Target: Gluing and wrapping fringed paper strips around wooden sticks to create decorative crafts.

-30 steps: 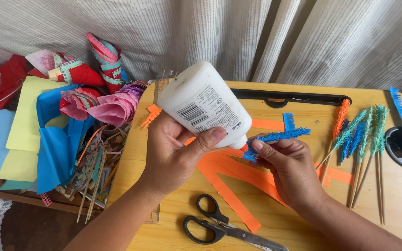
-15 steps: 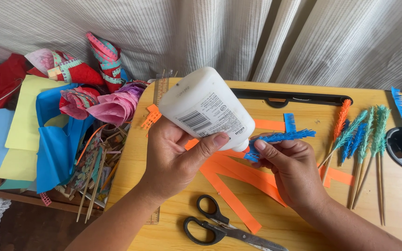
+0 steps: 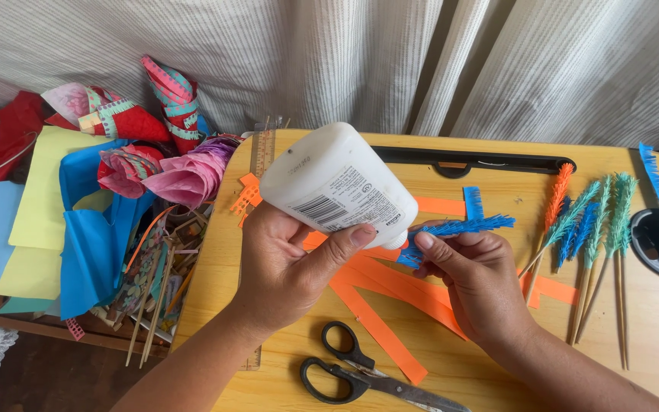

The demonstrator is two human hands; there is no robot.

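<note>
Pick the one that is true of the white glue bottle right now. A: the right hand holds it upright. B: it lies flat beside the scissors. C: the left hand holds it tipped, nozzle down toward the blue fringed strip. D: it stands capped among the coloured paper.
C: the left hand grips the glue bottle tilted, its nozzle at the blue fringed strip pinched by the right hand.

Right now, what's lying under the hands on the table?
Orange paper strips run beneath both hands, with scissors nearer the camera. The left hand and right hand cover how far the strips extend.

pale striped curtain (image 3: 421,61) behind wooden table (image 3: 284,358).
</note>
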